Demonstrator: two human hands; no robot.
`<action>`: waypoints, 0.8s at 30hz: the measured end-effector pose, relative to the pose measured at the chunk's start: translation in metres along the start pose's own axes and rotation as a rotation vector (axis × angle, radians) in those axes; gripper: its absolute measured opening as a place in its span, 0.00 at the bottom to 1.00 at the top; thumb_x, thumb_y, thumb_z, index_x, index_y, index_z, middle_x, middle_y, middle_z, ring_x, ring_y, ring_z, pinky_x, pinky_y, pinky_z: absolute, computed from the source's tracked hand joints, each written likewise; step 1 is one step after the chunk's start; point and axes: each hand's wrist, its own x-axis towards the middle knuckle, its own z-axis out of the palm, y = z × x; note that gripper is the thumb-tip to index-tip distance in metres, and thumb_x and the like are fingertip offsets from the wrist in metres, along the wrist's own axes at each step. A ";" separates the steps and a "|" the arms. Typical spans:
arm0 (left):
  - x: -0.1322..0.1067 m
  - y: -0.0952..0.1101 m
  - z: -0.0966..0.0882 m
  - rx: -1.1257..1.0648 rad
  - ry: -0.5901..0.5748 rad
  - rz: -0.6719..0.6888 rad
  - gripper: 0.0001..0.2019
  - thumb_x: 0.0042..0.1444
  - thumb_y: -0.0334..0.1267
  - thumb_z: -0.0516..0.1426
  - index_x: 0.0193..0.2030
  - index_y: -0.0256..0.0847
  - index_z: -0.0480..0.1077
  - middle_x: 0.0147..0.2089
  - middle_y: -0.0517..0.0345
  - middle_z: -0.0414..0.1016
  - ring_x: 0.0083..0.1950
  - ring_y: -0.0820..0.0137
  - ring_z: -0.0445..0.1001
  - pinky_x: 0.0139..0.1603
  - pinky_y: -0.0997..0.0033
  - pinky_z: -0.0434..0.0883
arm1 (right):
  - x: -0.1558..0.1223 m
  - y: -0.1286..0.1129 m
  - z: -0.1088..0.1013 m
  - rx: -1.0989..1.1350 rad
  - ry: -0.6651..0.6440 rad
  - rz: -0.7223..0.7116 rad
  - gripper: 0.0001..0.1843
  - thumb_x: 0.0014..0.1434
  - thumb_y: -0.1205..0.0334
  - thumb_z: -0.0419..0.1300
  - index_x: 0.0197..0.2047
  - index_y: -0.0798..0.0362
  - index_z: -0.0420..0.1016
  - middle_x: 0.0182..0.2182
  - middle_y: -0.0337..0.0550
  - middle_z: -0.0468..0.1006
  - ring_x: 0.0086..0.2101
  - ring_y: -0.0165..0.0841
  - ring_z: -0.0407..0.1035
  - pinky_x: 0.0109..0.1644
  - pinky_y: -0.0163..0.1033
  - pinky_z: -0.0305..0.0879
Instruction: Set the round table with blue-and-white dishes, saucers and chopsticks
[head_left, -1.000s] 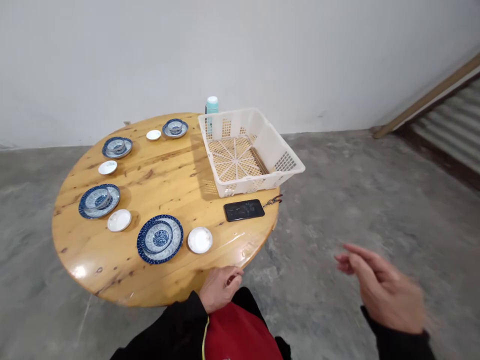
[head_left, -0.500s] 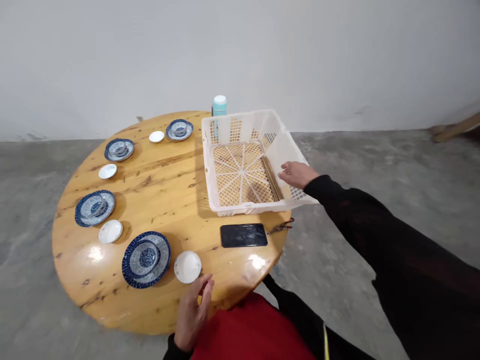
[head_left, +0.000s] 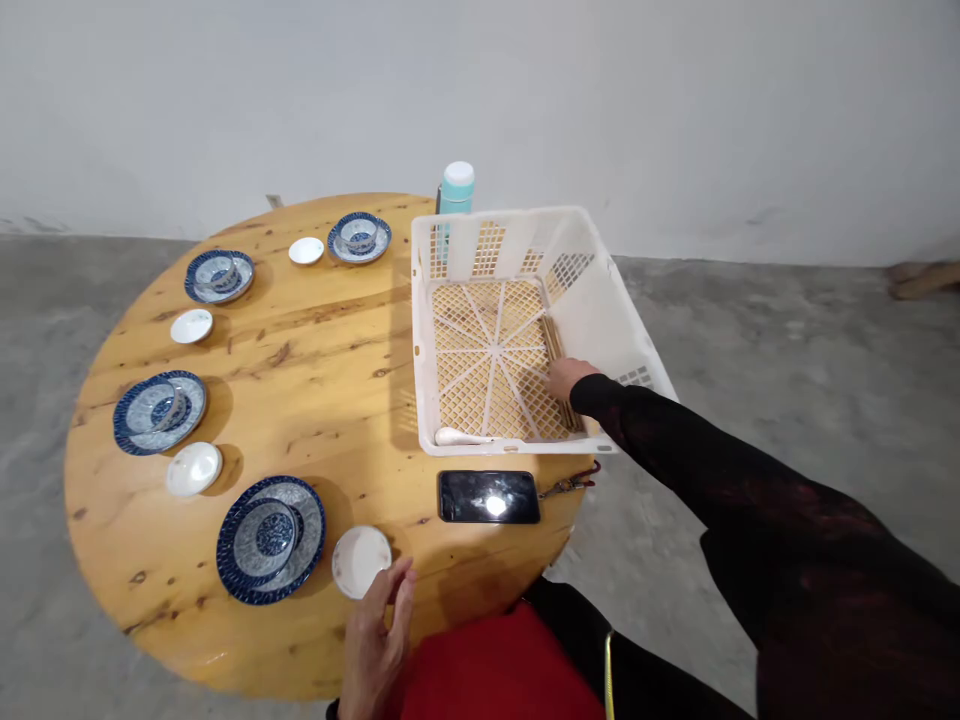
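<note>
Inside the white plastic basket, my right hand is down at a bundle of thin wooden chopsticks along the right side. Its fingers look curled onto them, with the fingertips partly hidden. My left hand is at the table's near edge, fingers and thumb apart, holding nothing. Its fingertips are beside a small white dish. Left of that dish is a blue-and-white plate with a matching bowl on it. A white spoon lies in the basket's near left corner.
Several more plate-and-bowl sets, one a far setting, and small white dishes line the left of the round wooden table. A phone with a strap lies before the basket. A light-blue bottle stands behind it.
My right hand has gone lower into the basket, down to the chopsticks. My left hand stays near the small dish. The view has shifted, and the spoon in the basket now shows.
</note>
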 end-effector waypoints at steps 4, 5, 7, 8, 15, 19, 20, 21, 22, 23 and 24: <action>0.006 0.000 0.001 -0.002 -0.007 0.013 0.17 0.67 0.47 0.52 0.50 0.40 0.78 0.46 0.48 0.84 0.46 0.64 0.84 0.49 0.66 0.80 | 0.005 -0.005 0.004 -0.028 0.003 0.013 0.20 0.65 0.64 0.57 0.54 0.70 0.78 0.53 0.70 0.77 0.54 0.47 0.73 0.55 0.43 0.65; 0.007 0.000 0.001 -0.006 -0.008 0.012 0.17 0.67 0.47 0.52 0.50 0.40 0.77 0.46 0.48 0.84 0.46 0.64 0.84 0.49 0.66 0.80 | 0.006 -0.006 0.005 -0.035 0.007 0.021 0.20 0.66 0.64 0.56 0.54 0.70 0.78 0.53 0.70 0.77 0.54 0.47 0.73 0.55 0.43 0.65; 0.008 0.000 0.001 -0.011 -0.006 0.006 0.17 0.68 0.47 0.52 0.50 0.40 0.77 0.46 0.49 0.84 0.46 0.64 0.84 0.48 0.67 0.80 | 0.006 -0.008 0.006 -0.044 0.013 0.042 0.20 0.65 0.65 0.56 0.54 0.69 0.79 0.53 0.69 0.77 0.54 0.46 0.73 0.55 0.43 0.66; 0.008 0.000 0.002 -0.011 -0.006 0.003 0.17 0.67 0.46 0.52 0.50 0.40 0.77 0.46 0.49 0.84 0.46 0.64 0.84 0.48 0.67 0.80 | 0.005 -0.009 0.006 -0.047 0.017 0.053 0.20 0.65 0.66 0.56 0.54 0.68 0.79 0.53 0.69 0.78 0.53 0.46 0.73 0.54 0.42 0.66; 0.007 -0.008 0.002 -0.044 -0.004 -0.025 0.17 0.68 0.47 0.52 0.51 0.39 0.76 0.46 0.48 0.84 0.45 0.65 0.84 0.48 0.69 0.80 | 0.001 -0.015 0.009 -0.051 0.067 0.133 0.27 0.64 0.60 0.58 0.61 0.69 0.70 0.54 0.72 0.74 0.53 0.49 0.73 0.52 0.45 0.68; 0.004 -0.014 0.001 -0.048 0.032 -0.036 0.17 0.68 0.46 0.52 0.51 0.38 0.76 0.49 0.47 0.84 0.46 0.65 0.84 0.51 0.67 0.80 | 0.001 -0.014 0.010 -0.055 0.142 0.176 0.36 0.61 0.54 0.63 0.63 0.73 0.65 0.58 0.75 0.68 0.55 0.51 0.69 0.54 0.48 0.66; 0.004 -0.015 0.001 -0.049 0.037 -0.038 0.17 0.68 0.46 0.52 0.51 0.38 0.76 0.50 0.46 0.83 0.46 0.65 0.84 0.51 0.67 0.80 | 0.002 -0.014 0.010 -0.054 0.147 0.176 0.36 0.61 0.55 0.63 0.63 0.74 0.65 0.58 0.76 0.68 0.55 0.52 0.69 0.54 0.48 0.66; 0.004 -0.016 0.001 -0.049 0.039 -0.041 0.17 0.67 0.46 0.53 0.51 0.38 0.76 0.50 0.46 0.83 0.46 0.64 0.84 0.51 0.67 0.80 | 0.002 -0.014 0.010 -0.053 0.142 0.169 0.35 0.61 0.56 0.62 0.62 0.75 0.66 0.57 0.77 0.69 0.56 0.52 0.68 0.55 0.47 0.65; 0.004 -0.016 0.001 -0.047 0.041 -0.044 0.17 0.67 0.46 0.53 0.51 0.37 0.76 0.49 0.46 0.83 0.45 0.64 0.84 0.51 0.67 0.80 | 0.002 -0.014 0.010 -0.050 0.131 0.158 0.32 0.62 0.57 0.61 0.62 0.75 0.67 0.56 0.76 0.70 0.56 0.51 0.68 0.55 0.47 0.65; 0.004 -0.016 0.001 -0.045 0.045 -0.044 0.17 0.67 0.46 0.53 0.50 0.37 0.76 0.49 0.46 0.84 0.45 0.64 0.84 0.51 0.66 0.80 | 0.002 -0.014 0.010 -0.047 0.119 0.144 0.30 0.62 0.59 0.60 0.60 0.74 0.69 0.55 0.75 0.71 0.56 0.51 0.68 0.56 0.46 0.65; 0.005 -0.016 0.002 -0.043 0.048 -0.042 0.17 0.67 0.46 0.53 0.50 0.37 0.76 0.48 0.46 0.84 0.45 0.64 0.84 0.50 0.67 0.80 | 0.002 -0.014 0.010 -0.042 0.110 0.126 0.27 0.63 0.61 0.59 0.59 0.73 0.72 0.54 0.74 0.73 0.55 0.50 0.69 0.55 0.45 0.65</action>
